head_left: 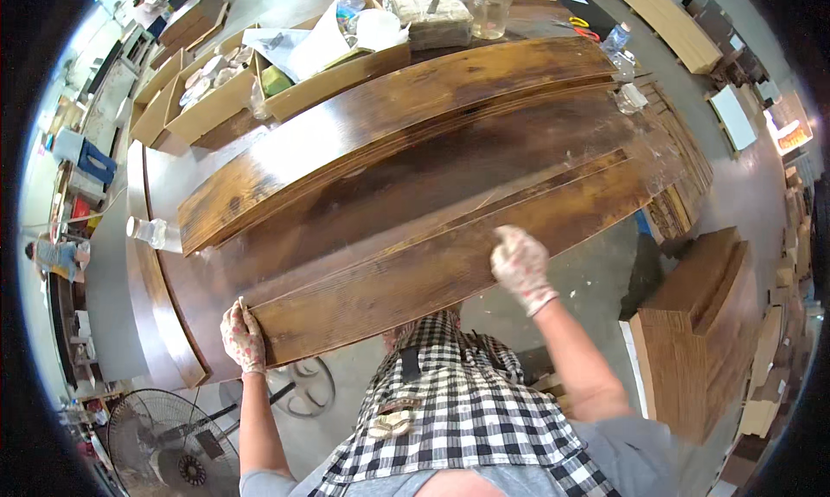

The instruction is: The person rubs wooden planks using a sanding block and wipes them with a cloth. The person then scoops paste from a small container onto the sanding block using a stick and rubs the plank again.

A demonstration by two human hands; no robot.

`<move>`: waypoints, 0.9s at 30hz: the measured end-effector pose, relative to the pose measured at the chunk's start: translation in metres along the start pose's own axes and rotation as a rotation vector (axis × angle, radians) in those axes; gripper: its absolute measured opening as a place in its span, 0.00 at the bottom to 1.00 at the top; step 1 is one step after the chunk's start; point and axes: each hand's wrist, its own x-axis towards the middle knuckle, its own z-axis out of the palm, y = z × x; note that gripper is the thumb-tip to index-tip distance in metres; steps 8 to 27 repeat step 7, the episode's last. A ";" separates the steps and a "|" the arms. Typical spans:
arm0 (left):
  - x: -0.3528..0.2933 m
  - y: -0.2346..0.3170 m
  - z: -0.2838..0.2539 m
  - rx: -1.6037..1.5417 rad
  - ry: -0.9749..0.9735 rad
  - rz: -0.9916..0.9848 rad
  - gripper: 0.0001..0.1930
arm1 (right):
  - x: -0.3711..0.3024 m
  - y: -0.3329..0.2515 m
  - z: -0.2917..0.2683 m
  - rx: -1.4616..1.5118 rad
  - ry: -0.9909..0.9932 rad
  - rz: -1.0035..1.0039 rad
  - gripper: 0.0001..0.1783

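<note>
A long brown wood-grain board [372,294] lies along the table's near edge. My left hand [243,335], in a patterned white glove, grips the board's left end, its fingers along the end edge. Over the board's near edge, right of its middle, is my right hand [521,268], gloved alike. Its fingers are curled together, and whatever they may hold is too small to make out. Behind the board lies a narrow strip of similar wood [553,182]. Farther back rests a stack of long brown boards [389,121].
Cardboard trays [341,82] with scraps, a wrapped block [428,17] and a plastic jug [493,12] line the far side. Plastic bottles [156,232] stand at the table's ends. A floor fan [173,441] is at lower left; stacked panels [692,324] stand at right. Other people are farther left.
</note>
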 end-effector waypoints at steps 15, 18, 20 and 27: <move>0.000 -0.002 0.002 -0.018 0.052 0.003 0.16 | 0.011 0.032 -0.003 0.046 -0.083 0.132 0.08; 0.000 -0.002 0.002 -0.018 0.052 0.003 0.16 | 0.011 0.032 -0.003 0.046 -0.083 0.132 0.08; 0.000 -0.002 0.002 -0.018 0.052 0.003 0.16 | 0.011 0.032 -0.003 0.046 -0.083 0.132 0.08; 0.000 -0.002 0.002 -0.018 0.052 0.003 0.16 | 0.011 0.032 -0.003 0.046 -0.083 0.132 0.08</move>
